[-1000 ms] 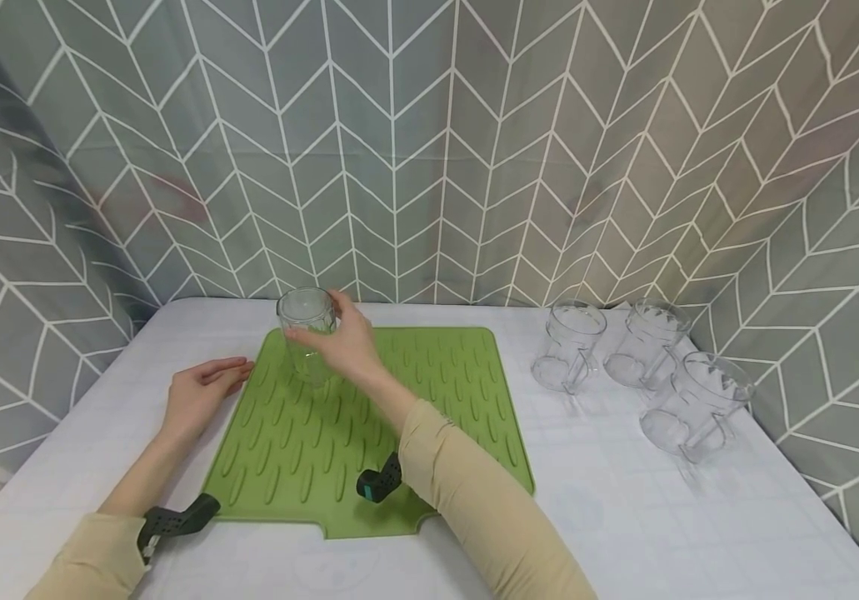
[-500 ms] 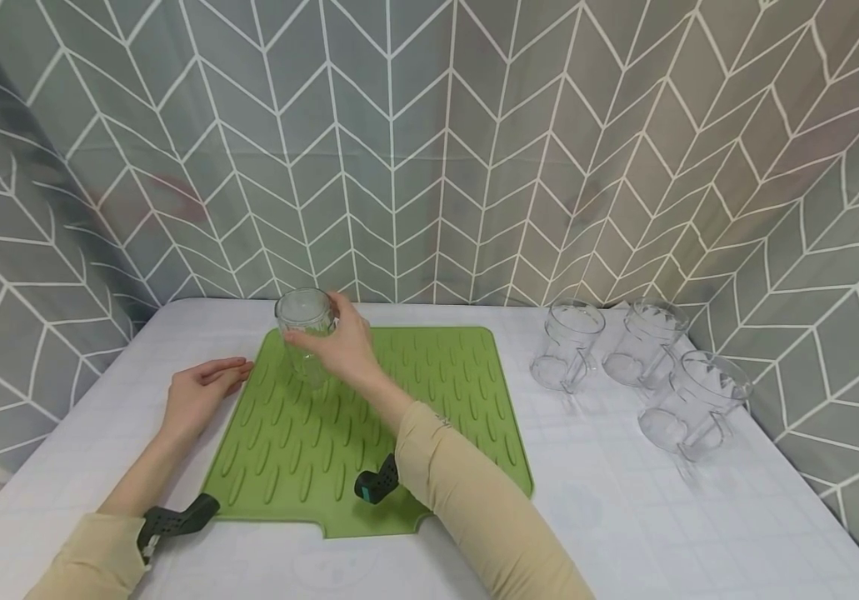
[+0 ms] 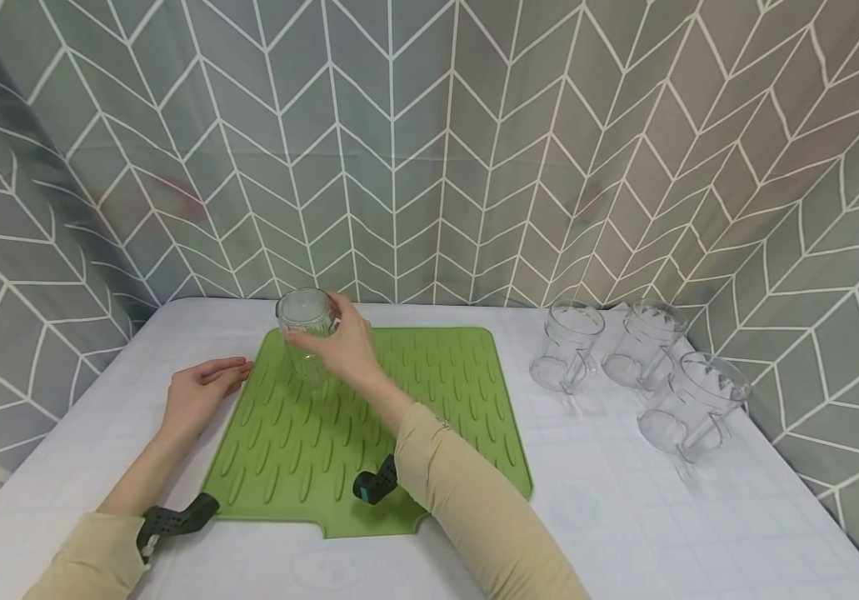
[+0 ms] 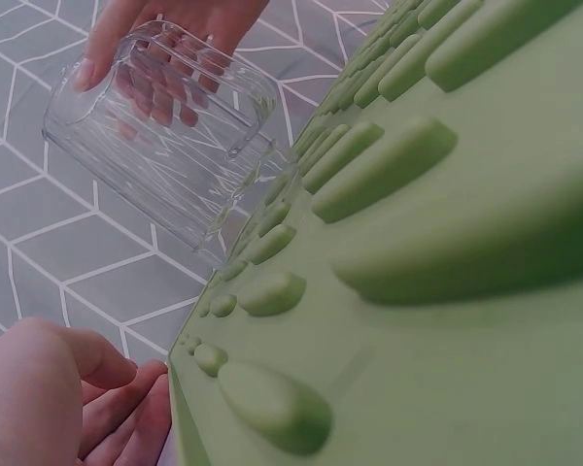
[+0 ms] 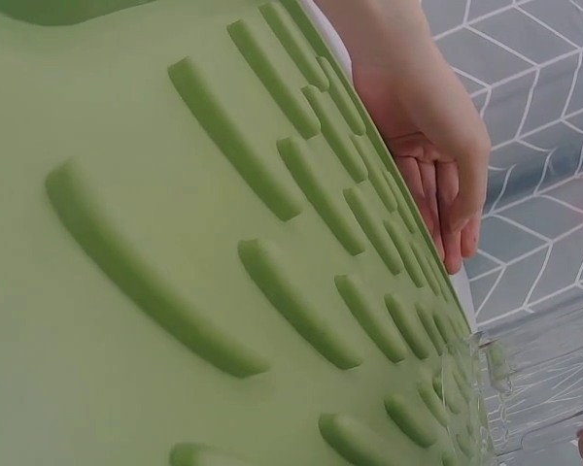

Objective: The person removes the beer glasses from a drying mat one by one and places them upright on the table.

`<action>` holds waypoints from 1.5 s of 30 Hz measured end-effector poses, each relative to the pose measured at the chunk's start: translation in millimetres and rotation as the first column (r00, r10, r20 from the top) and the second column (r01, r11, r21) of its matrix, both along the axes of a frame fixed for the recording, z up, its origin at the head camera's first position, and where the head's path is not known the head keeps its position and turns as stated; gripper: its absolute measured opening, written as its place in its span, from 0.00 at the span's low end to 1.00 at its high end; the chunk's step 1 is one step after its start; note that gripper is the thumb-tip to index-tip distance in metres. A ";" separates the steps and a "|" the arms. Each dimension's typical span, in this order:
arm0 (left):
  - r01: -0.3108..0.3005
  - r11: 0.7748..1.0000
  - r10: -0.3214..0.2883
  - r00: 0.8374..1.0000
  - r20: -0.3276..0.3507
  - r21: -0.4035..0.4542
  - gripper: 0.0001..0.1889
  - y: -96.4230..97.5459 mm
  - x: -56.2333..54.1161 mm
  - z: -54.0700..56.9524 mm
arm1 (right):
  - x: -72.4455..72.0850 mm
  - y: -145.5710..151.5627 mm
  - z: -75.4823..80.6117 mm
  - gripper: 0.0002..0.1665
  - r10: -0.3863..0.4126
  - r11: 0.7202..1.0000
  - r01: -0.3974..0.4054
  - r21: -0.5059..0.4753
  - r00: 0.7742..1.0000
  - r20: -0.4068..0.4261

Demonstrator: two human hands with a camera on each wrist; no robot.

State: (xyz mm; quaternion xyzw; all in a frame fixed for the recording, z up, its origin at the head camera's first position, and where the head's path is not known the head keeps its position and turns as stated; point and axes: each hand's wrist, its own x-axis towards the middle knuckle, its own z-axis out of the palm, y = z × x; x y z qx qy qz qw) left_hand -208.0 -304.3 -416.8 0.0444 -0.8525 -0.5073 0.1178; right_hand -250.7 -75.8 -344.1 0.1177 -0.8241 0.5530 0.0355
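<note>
Near the far left corner of the green ridged mat [image 3: 429,400], my right hand [image 3: 347,346] holds a clear glass mug [image 3: 302,354]. Thumb and fingers reach round its upper part, and its lower end is down at the mat. In the left wrist view, the glass mug [image 4: 160,146] shows the right hand [image 4: 189,39] through its wall. My left hand [image 3: 200,396] rests on the table just left of the mat, fingers loosely bent, fingertips right at the mat's edge. The right wrist view shows this left hand [image 5: 428,146] too, with the mug [image 5: 544,388] partly cut off.
On the right of the white-covered table [image 3: 586,533] stand three more clear glass mugs with handles: one on the left [image 3: 567,346], one behind [image 3: 645,342] and one nearer [image 3: 691,404]. A grey patterned curtain [image 3: 429,167] closes off the back and sides.
</note>
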 end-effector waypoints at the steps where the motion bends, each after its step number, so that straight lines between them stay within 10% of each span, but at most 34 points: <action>1: -0.001 1.000 0.001 1.000 0.000 0.001 0.21 0.0 0.1 0.0 | 0.0 -0.1 0.1 0.50 0.000 1.000 0.000 0.001 1.000 -0.001; 45: 0.006 1.000 -0.006 1.000 -0.005 0.012 0.21 0.5 0.7 0.8 | 0.8 5.6 -0.4 0.51 0.005 1.000 -0.004 -0.026 1.000 0.011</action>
